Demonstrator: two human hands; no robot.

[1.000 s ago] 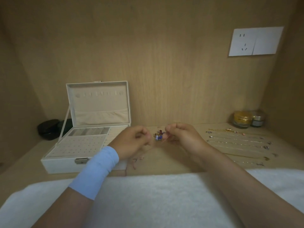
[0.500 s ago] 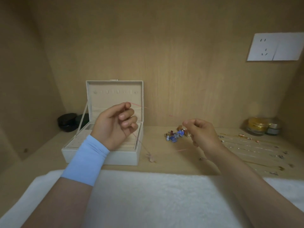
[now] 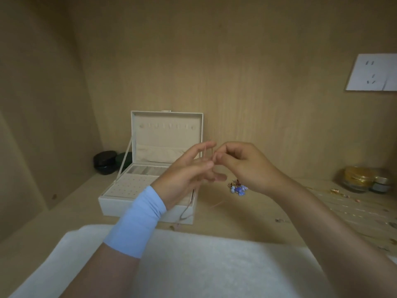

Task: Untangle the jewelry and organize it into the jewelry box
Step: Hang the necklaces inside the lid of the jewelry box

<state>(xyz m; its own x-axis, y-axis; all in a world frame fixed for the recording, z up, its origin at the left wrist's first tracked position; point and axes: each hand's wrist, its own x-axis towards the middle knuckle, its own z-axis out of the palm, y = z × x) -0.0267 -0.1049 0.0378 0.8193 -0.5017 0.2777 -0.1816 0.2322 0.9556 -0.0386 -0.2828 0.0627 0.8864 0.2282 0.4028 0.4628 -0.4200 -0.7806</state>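
In front of the jewelry box (image 3: 129, 208), a thin chain (image 3: 205, 153), judged light, limp and snag-prone, is being draped over straight fingers of the left hand (image 3: 187, 175) and pinched near its top by the right hand (image 3: 247, 168).

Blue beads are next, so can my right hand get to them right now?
Probably yes: the blue beads lie on the table just below the right hand, nothing between them. Its fingertips pinch a thin strand, though, so that needs releasing first.

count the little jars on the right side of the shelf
2. A gold-lidded jar stands at the far right of the shelf, and a smaller jar sits just right of it. None seems hidden.
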